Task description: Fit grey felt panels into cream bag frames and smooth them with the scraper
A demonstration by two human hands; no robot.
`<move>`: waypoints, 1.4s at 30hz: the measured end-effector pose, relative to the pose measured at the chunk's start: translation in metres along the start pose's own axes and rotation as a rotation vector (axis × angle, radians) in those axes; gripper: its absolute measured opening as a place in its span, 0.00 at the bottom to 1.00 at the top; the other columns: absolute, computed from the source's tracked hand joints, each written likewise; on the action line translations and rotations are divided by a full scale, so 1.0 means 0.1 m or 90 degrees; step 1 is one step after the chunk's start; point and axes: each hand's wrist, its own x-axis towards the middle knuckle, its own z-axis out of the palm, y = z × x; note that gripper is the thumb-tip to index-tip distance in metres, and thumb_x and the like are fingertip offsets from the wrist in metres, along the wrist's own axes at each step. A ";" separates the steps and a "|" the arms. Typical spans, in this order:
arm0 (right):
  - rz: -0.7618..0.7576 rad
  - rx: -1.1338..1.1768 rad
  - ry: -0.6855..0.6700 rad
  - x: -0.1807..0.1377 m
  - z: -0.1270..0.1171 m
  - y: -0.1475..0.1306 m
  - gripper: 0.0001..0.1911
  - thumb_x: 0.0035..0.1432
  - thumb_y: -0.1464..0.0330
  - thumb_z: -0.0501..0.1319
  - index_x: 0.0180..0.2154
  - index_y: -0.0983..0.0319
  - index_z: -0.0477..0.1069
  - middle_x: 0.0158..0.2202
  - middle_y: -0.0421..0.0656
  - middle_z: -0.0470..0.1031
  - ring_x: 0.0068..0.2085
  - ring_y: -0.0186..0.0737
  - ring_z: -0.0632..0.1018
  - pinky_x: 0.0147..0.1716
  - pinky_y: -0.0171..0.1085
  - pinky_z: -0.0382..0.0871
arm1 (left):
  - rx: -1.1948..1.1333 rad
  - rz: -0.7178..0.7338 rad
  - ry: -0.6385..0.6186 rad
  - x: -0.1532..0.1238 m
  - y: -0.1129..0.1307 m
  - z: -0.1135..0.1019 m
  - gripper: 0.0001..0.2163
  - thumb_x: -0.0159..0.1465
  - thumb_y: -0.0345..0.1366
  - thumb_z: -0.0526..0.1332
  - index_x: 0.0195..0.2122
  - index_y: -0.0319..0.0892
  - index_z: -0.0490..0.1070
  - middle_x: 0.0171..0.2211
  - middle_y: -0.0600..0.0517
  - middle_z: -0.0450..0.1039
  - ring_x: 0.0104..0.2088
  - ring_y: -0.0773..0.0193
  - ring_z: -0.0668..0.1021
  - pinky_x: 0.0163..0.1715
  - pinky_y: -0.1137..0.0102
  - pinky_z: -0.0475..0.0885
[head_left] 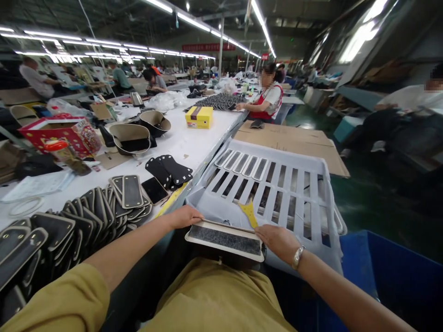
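In front of my body is a long panel [224,240] with a dark grey felt-like middle and a cream border. A thin tan-edged strip runs along its far side. My left hand [186,216] pinches this far edge at the left end. At the right end, my right hand [278,240], with a metal bracelet on the wrist, grips the same edge. A flat yellow tool with a flared end [248,213] sticks up by the right fingertips; whether they hold it cannot be made out. Beyond lies a grey slotted tray [311,221], carrying several cream-framed strips [245,165] at its far left.
Overlapping dark panels with light edging [86,216] cover the table's near left. Beside them are a phone [154,190] and black cut pieces [169,170]. Farther off stand a yellow box [199,117] and a co-worker in a red apron [266,103]. A blue bin [391,276] is at right.
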 end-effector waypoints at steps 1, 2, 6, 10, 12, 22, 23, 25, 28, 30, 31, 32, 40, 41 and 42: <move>0.005 -0.004 -0.001 0.02 0.01 0.00 0.16 0.63 0.70 0.46 0.39 0.63 0.72 0.41 0.50 0.76 0.43 0.44 0.76 0.42 0.37 0.68 | 0.004 0.001 -0.002 0.00 0.00 0.00 0.12 0.61 0.37 0.54 0.40 0.42 0.76 0.38 0.49 0.77 0.39 0.61 0.77 0.42 0.73 0.66; 0.016 -0.004 0.000 0.03 0.01 -0.01 0.15 0.63 0.69 0.47 0.39 0.63 0.72 0.41 0.50 0.76 0.43 0.44 0.76 0.42 0.37 0.68 | 0.007 0.001 -0.003 0.00 -0.01 0.00 0.12 0.61 0.36 0.54 0.39 0.42 0.76 0.38 0.49 0.77 0.39 0.61 0.76 0.42 0.73 0.65; 0.041 -0.032 -0.013 0.07 -0.01 -0.04 0.16 0.64 0.68 0.46 0.40 0.63 0.71 0.41 0.50 0.76 0.42 0.44 0.77 0.39 0.37 0.68 | 0.016 -0.004 -0.006 0.00 -0.01 0.01 0.11 0.61 0.36 0.54 0.37 0.41 0.76 0.35 0.50 0.77 0.37 0.62 0.76 0.41 0.74 0.65; 0.058 -0.068 -0.039 0.09 -0.04 -0.09 0.15 0.63 0.69 0.47 0.36 0.63 0.72 0.35 0.47 0.77 0.39 0.43 0.77 0.36 0.36 0.67 | 0.027 0.004 -0.028 0.02 0.03 0.00 0.11 0.61 0.33 0.53 0.35 0.40 0.75 0.32 0.51 0.77 0.33 0.64 0.75 0.37 0.76 0.64; 0.077 -0.075 -0.044 0.09 -0.06 -0.12 0.14 0.63 0.69 0.48 0.34 0.63 0.72 0.33 0.46 0.77 0.37 0.42 0.77 0.34 0.35 0.66 | 0.030 0.017 -0.045 0.02 0.05 -0.02 0.10 0.61 0.32 0.53 0.33 0.39 0.75 0.30 0.51 0.76 0.31 0.65 0.74 0.35 0.76 0.64; 0.118 -0.071 -0.065 0.11 -0.11 -0.17 0.13 0.61 0.68 0.51 0.32 0.62 0.72 0.33 0.46 0.77 0.37 0.40 0.76 0.33 0.33 0.62 | 0.063 0.068 -0.115 0.07 0.07 -0.12 0.11 0.60 0.29 0.52 0.28 0.38 0.74 0.24 0.54 0.73 0.25 0.69 0.71 0.29 0.78 0.62; 0.116 -0.065 -0.065 0.11 -0.11 -0.17 0.12 0.61 0.68 0.51 0.32 0.62 0.72 0.33 0.46 0.77 0.37 0.40 0.76 0.33 0.33 0.62 | 0.074 0.068 -0.112 0.08 0.07 -0.12 0.11 0.60 0.28 0.52 0.27 0.38 0.73 0.23 0.54 0.73 0.25 0.69 0.71 0.29 0.78 0.61; 0.112 -0.052 -0.065 0.13 -0.10 -0.17 0.12 0.60 0.69 0.51 0.31 0.62 0.73 0.32 0.46 0.77 0.36 0.40 0.76 0.33 0.32 0.62 | 0.094 0.066 -0.106 0.07 0.08 -0.11 0.11 0.60 0.28 0.52 0.26 0.38 0.73 0.24 0.53 0.73 0.26 0.68 0.72 0.29 0.78 0.61; 0.096 -0.023 -0.063 0.16 -0.11 -0.12 0.13 0.60 0.70 0.51 0.32 0.62 0.74 0.33 0.46 0.77 0.36 0.39 0.76 0.35 0.32 0.63 | 0.118 0.067 -0.099 0.06 0.08 -0.09 0.11 0.60 0.28 0.52 0.27 0.38 0.73 0.26 0.51 0.74 0.28 0.67 0.73 0.31 0.77 0.62; 0.076 0.004 -0.068 0.18 -0.13 -0.06 0.13 0.59 0.70 0.51 0.34 0.61 0.75 0.34 0.44 0.78 0.37 0.38 0.76 0.36 0.32 0.63 | 0.128 0.070 -0.096 0.05 0.07 -0.08 0.11 0.60 0.28 0.52 0.29 0.39 0.74 0.28 0.50 0.76 0.30 0.66 0.74 0.33 0.77 0.62; 0.063 0.019 -0.073 0.19 -0.14 -0.03 0.13 0.59 0.70 0.51 0.34 0.60 0.75 0.35 0.43 0.78 0.37 0.37 0.76 0.37 0.31 0.63 | 0.132 0.071 -0.094 0.05 0.07 -0.08 0.11 0.60 0.28 0.52 0.29 0.39 0.74 0.29 0.50 0.76 0.31 0.66 0.74 0.34 0.77 0.63; 0.050 0.034 -0.080 0.19 -0.16 0.00 0.13 0.58 0.70 0.52 0.35 0.60 0.75 0.35 0.41 0.78 0.37 0.36 0.76 0.37 0.30 0.63 | 0.135 0.072 -0.092 0.05 0.07 -0.07 0.11 0.61 0.29 0.52 0.30 0.39 0.74 0.30 0.50 0.76 0.31 0.66 0.75 0.34 0.77 0.63; 0.011 0.049 -0.082 0.21 -0.18 -0.01 0.14 0.59 0.69 0.50 0.31 0.61 0.75 0.32 0.41 0.78 0.34 0.35 0.76 0.34 0.30 0.63 | 0.155 0.069 -0.092 0.03 0.10 -0.10 0.11 0.61 0.29 0.52 0.31 0.40 0.75 0.29 0.52 0.76 0.30 0.68 0.74 0.34 0.78 0.63; 0.012 0.039 -0.075 0.21 -0.16 -0.02 0.15 0.59 0.69 0.50 0.30 0.62 0.75 0.32 0.42 0.78 0.34 0.37 0.76 0.35 0.31 0.63 | 0.158 0.065 -0.094 0.03 0.10 -0.11 0.11 0.61 0.28 0.52 0.31 0.40 0.75 0.29 0.52 0.76 0.30 0.68 0.74 0.33 0.78 0.63; 0.013 0.028 -0.069 0.21 -0.14 -0.03 0.15 0.59 0.69 0.50 0.29 0.62 0.75 0.31 0.44 0.78 0.34 0.38 0.76 0.35 0.33 0.63 | 0.161 0.061 -0.096 0.03 0.11 -0.12 0.11 0.61 0.28 0.52 0.31 0.40 0.75 0.29 0.52 0.76 0.30 0.68 0.74 0.33 0.78 0.63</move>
